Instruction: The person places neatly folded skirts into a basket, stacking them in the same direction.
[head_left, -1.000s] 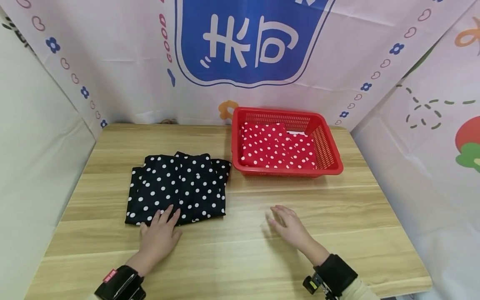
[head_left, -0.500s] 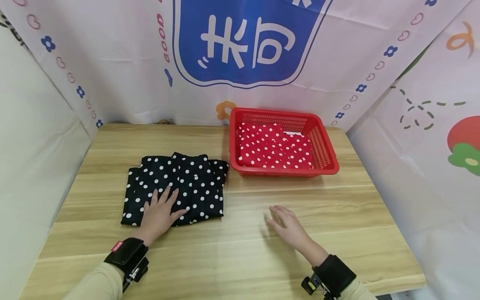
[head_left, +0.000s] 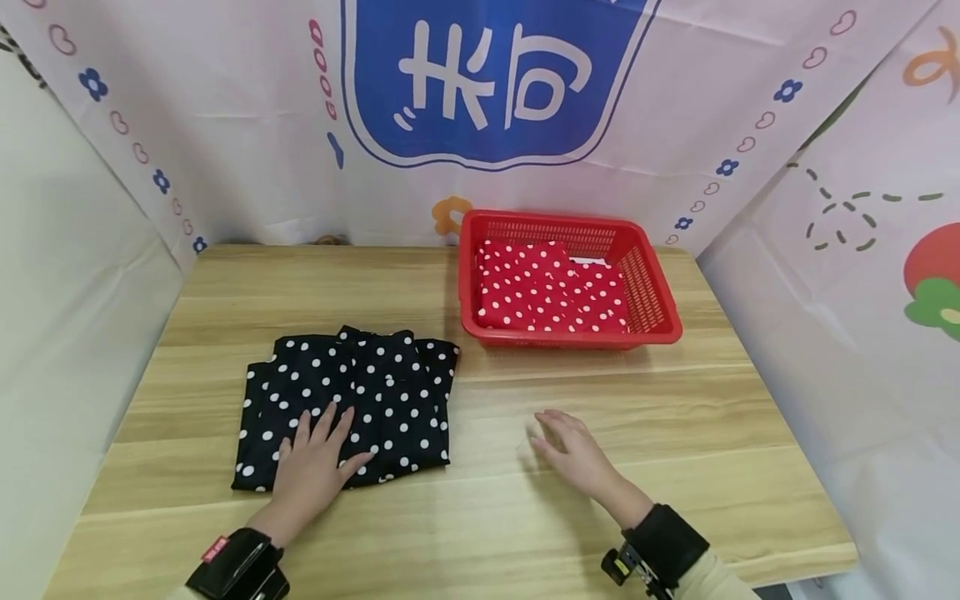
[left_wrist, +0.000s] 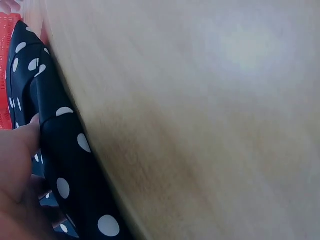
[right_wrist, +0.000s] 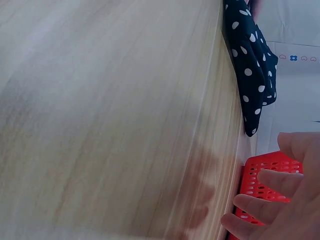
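Note:
A folded black cloth with white polka dots (head_left: 405,408), perhaps a garment, lies on the left half of the table. Flat on its near part rests my left hand (head_left: 311,467), fingers spread and straight; the left wrist view shows the thumb and fingers against the dotted cloth (left_wrist: 62,150). To the right, apart from the cloth, my right hand (head_left: 577,458) hovers low over the table with relaxed fingers and holds nothing. In the right wrist view its fingers (right_wrist: 265,207) are loosely extended, with the cloth's edge and the red basket beyond.
A red plastic basket (head_left: 577,340) stands at the table's back right. Inside lies a folded red cloth with white dots (head_left: 525,287), beside a small white piece. A printed white curtain (head_left: 262,167) hangs behind the wooden table (head_left: 480,533).
My left hand first slid farther onto the black cloth, then drew back toward me. The cloth has shifted toward the near edge with it. My right hand has stayed nearly still.

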